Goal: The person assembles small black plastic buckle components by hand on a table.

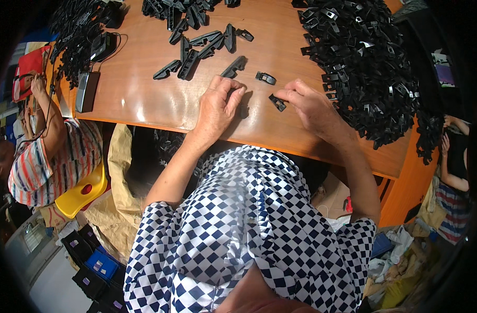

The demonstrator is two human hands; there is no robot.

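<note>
I sat at a brown wooden worktop [144,99] that carried a big heap of black plastic clips [364,68] at my right and scattered longer pieces [197,44] further off. My right hand [311,107] had its grip pinched together on a small black clip [277,102] just above the wood. My left hand [220,104] rested curled beside it; what its grip held, I could not tell. A person in stripes [45,156] sat left, half hidden by the edge.

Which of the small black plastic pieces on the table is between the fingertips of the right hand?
The small black clip at the right hand fingertips. A similar clip lies apart, farther up the table, untouched.
</note>
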